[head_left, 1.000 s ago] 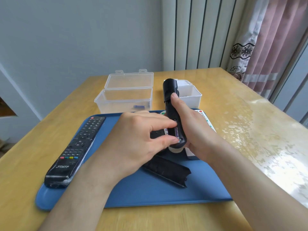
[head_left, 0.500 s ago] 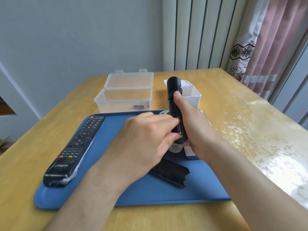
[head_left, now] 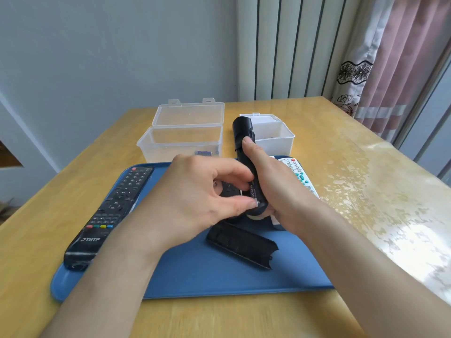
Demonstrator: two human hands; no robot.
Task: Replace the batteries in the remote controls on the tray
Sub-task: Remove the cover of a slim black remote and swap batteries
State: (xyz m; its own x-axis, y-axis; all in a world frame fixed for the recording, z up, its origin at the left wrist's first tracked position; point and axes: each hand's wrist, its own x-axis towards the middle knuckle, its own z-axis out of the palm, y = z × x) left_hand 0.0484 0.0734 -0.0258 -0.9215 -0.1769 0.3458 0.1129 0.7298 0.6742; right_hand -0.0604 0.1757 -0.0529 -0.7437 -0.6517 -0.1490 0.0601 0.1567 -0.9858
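My right hand (head_left: pixel 275 189) grips a black remote (head_left: pixel 241 132) tilted upright over the blue tray (head_left: pixel 195 276), with its open battery bay facing me. My left hand (head_left: pixel 195 198) pinches a battery (head_left: pixel 253 191) that sits in that bay, thumb and fingers at its lower end. The remote's black back cover (head_left: pixel 241 247) lies loose on the tray below my hands. A long black remote (head_left: pixel 109 215) lies along the tray's left side. A white remote (head_left: pixel 300 176) with green buttons lies at the tray's right, partly hidden by my right hand.
Behind the tray stand a clear plastic box (head_left: pixel 183 140) with its lid open and a battery inside, and a smaller white box (head_left: pixel 275 137), also open. The wooden table (head_left: pixel 366 191) extends to the right, with curtains beyond its far right corner.
The black remote has tilted slightly and shifted in my right hand. My left fingers have moved along the battery in the bay, with my thumb now at its lower end.
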